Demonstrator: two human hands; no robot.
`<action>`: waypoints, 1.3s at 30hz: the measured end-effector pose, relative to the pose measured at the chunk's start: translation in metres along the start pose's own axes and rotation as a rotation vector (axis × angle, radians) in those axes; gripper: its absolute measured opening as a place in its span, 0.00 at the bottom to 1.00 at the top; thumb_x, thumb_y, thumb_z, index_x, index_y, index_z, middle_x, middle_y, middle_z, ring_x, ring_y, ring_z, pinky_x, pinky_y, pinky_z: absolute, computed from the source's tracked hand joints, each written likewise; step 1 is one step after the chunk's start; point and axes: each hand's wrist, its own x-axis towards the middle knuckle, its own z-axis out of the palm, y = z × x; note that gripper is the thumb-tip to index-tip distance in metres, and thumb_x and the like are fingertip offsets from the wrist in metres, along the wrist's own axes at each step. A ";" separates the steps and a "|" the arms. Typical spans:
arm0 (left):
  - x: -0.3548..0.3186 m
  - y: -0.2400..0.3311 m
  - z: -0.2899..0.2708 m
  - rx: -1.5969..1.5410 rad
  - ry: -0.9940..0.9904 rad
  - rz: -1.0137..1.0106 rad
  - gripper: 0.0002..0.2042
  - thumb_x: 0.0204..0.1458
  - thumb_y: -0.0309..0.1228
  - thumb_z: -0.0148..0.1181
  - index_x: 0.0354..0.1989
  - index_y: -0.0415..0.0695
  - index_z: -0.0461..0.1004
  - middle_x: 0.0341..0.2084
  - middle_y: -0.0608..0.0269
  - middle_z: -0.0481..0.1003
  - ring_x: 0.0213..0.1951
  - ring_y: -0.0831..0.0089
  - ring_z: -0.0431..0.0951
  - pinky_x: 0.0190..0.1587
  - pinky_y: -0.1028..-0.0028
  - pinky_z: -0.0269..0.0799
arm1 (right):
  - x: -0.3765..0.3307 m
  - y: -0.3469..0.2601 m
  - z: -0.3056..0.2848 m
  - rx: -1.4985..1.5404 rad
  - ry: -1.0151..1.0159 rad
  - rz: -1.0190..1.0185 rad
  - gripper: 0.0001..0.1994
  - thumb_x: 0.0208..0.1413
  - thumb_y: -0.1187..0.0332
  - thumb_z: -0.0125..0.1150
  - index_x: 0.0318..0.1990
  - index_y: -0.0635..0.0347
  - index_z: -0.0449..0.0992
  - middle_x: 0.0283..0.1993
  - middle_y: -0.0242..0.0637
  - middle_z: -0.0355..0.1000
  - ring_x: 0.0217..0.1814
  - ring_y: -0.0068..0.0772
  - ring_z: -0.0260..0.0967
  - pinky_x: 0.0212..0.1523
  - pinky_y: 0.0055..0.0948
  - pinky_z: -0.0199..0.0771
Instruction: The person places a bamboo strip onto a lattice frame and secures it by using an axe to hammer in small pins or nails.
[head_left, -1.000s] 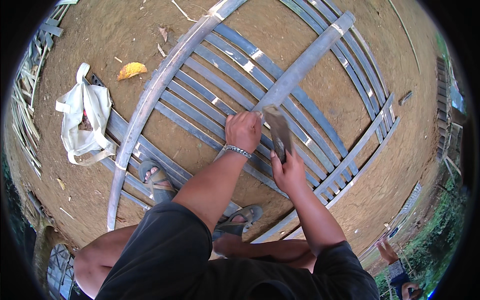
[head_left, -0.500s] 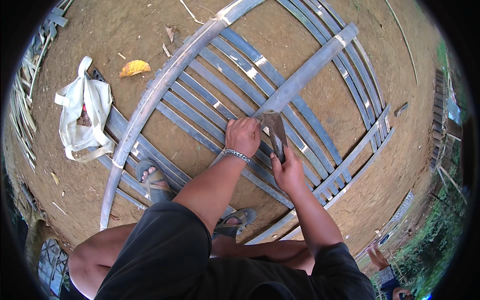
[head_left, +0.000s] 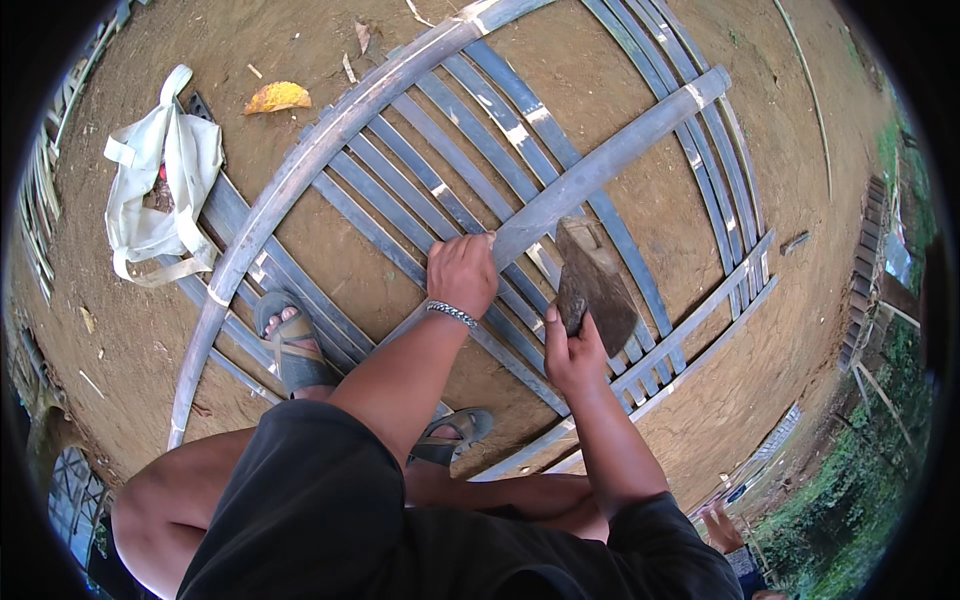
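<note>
My left hand (head_left: 463,275) is closed around the near end of a thick grey bamboo pole (head_left: 615,163). The pole lies slantwise across a row of narrow bamboo slats (head_left: 440,190). My right hand (head_left: 575,358) holds a dark brown, broad, wedge-shaped block (head_left: 597,290) by its lower end; its exact kind is unclear. It is held above the slats, to the right of the pole and apart from my left hand. Part of the pole's end is hidden inside my left fist.
A long curved bamboo piece (head_left: 330,135) crosses the slats at left, with crosspieces (head_left: 690,335) at right. A white cloth bag (head_left: 195,150) and a yellow leaf (head_left: 277,97) lie on the dirt. My sandalled feet (head_left: 297,340) are among the slats. Another person's arm (head_left: 722,530) shows lower right.
The brown block has turned from edge-on to broad side up and swung right, away from the pole's end. My left hand still grips the pole. The view has shifted slightly.
</note>
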 end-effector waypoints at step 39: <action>-0.001 0.002 0.004 0.018 -0.051 -0.033 0.02 0.54 0.27 0.58 0.34 0.48 0.75 0.26 0.58 0.79 0.34 0.56 0.81 0.43 0.56 0.69 | -0.005 0.003 -0.004 0.187 0.108 -0.382 0.07 0.69 0.73 0.56 0.50 0.65 0.71 0.44 0.40 0.72 0.43 0.33 0.72 0.46 0.27 0.72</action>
